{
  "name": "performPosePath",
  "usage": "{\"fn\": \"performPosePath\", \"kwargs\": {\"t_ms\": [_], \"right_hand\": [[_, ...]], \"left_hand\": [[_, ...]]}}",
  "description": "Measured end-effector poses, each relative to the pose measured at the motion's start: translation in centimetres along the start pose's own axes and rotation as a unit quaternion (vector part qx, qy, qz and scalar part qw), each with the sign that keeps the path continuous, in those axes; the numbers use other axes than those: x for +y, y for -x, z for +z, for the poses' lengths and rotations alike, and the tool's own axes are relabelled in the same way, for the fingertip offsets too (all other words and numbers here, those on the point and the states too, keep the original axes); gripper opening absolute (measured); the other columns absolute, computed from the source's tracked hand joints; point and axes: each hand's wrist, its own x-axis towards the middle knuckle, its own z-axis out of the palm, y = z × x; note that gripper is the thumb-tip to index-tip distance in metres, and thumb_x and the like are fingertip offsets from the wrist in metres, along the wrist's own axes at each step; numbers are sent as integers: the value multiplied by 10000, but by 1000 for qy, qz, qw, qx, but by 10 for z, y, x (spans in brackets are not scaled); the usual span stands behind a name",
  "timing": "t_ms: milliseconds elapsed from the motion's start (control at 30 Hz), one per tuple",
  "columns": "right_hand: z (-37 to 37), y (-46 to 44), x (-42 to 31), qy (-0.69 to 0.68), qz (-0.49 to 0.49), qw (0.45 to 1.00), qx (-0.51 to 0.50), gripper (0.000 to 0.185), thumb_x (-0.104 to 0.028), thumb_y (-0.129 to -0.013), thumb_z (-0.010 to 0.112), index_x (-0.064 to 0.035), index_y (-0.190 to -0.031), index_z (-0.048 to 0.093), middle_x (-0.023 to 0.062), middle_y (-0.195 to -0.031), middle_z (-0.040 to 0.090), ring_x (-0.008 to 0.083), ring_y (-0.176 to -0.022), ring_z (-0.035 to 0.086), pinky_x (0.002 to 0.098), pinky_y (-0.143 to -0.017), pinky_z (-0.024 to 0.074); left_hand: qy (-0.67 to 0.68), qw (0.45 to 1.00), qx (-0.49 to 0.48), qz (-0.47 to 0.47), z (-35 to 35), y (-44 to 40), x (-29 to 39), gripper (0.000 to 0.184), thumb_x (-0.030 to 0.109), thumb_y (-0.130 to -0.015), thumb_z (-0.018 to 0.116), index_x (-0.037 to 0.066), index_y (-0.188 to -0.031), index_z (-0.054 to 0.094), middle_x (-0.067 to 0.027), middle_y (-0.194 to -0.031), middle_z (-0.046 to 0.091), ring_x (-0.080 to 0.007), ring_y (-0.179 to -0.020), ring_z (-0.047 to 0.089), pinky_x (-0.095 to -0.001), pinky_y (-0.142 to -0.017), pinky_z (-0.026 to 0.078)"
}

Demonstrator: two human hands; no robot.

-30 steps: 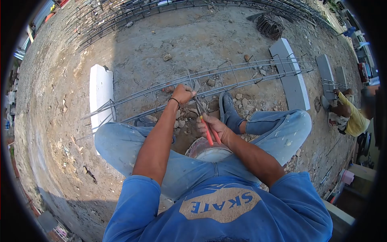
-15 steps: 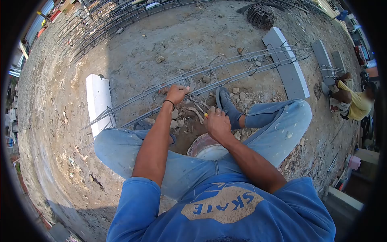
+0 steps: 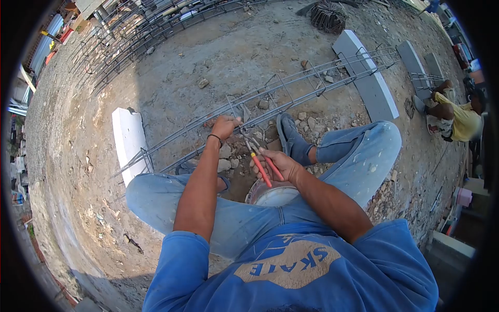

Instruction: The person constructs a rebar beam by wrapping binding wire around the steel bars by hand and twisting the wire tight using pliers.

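Observation:
A long rebar cage [image 3: 291, 99] of thin bars and bent stirrups lies across in front of my knees. My left hand [image 3: 225, 127] is closed at its near side, fingertips pressed at a stirrup crossing; any tie wire there is too small to make out. My right hand [image 3: 283, 165] grips pincers [image 3: 267, 169] with red handles, the handles somewhat apart. The metal jaws point up at the bars, just right of my left fingertips. Below my right hand, between my legs, is a round whitish bucket [image 3: 273, 195], partly hidden.
White-edged blocks, left [image 3: 128, 140] and right [image 3: 366, 78], support the cage. Stones [image 3: 223, 165] lie around my shoes. A bundle of dark wire [image 3: 328, 18] and more rebar cages [image 3: 150, 36] lie farther back. At right, a person in a yellow shirt [image 3: 465, 119] sits by another block.
My right hand has turned and drawn back a little, bringing the red handles into view. My left hand stays at nearly the same spot on the cage.

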Motion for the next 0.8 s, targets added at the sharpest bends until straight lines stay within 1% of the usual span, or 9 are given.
{"fn": "performPosePath", "kwargs": {"t_ms": [167,300,367,400,467,633,700,733,800], "right_hand": [[10,5,-4,189,-28,968,166,470,-410,-874,737,45,-940,641,137,-782,678,242,-610,686,397,-536,593],[15,3,0,458,-56,852,248,474,-392,-853,743,47,-971,611,158,-816,683,252,-683,695,401,-545,555],[24,9,12,687,-238,544,418,407,-323,-864,695,34,-1022,578,188,-861,684,295,-805,696,425,-600,529],[26,12,12,688,-236,545,417,407,-323,-864,695,34,-1022,578,188,-861,684,295,-805,696,425,-600,529],[29,14,11,794,-248,286,476,370,-294,-911,611,36,-1066,549,223,-900,681,333,-913,681,472,-687,538],[34,4,15,776,-171,489,359,358,-325,-982,529,30,-1020,557,135,-805,624,270,-746,654,436,-651,549],[42,7,7,427,-61,869,240,390,-363,-1022,476,12,-982,574,80,-760,586,218,-669,622,391,-622,542],[35,8,6,428,-63,869,241,390,-363,-1022,476,12,-982,574,80,-760,586,218,-669,622,391,-622,542],[12,5,4,-113,-17,993,-18,434,-399,-1039,435,6,-982,580,84,-753,596,201,-646,623,382,-608,544]], "left_hand": [[-3,998,-19,-55,-5,-1,5,318,350,-911,685,59,-1011,764,-54,-878,687,-133,-580,467,-325,-541,437],[-9,997,-13,-73,-7,12,23,329,361,-910,686,67,-1035,765,-53,-843,681,-128,-607,486,-331,-547,437],[-44,998,6,-46,-4,13,20,335,365,-909,687,63,-1033,765,-62,-805,677,-134,-612,499,-341,-580,445],[-43,998,7,-48,-3,13,18,335,365,-909,687,63,-1033,765,-62,-805,677,-134,-612,499,-341,-580,445],[-75,996,37,4,-2,10,14,341,364,-907,691,50,-1015,766,-53,-747,653,-134,-586,489,-353,-608,444],[-79,996,33,14,-3,7,12,377,381,-909,653,21,-931,763,-121,-787,692,-222,-710,606,-393,-724,480],[-97,995,30,7,-1,9,7,374,372,-905,661,12,-915,760,-115,-760,683,-218,-708,601,-384,-717,476],[-81,996,35,5,-1,7,5,372,368,-901,669,7,-904,759,-109,-737,672,-205,-701,589,-378,-705,470],[-68,997,42,9,-1,8,11,372,365,-897,676,2,-894,758,-103,-714,661,-192,-694,577,-371,-692,464]]}}
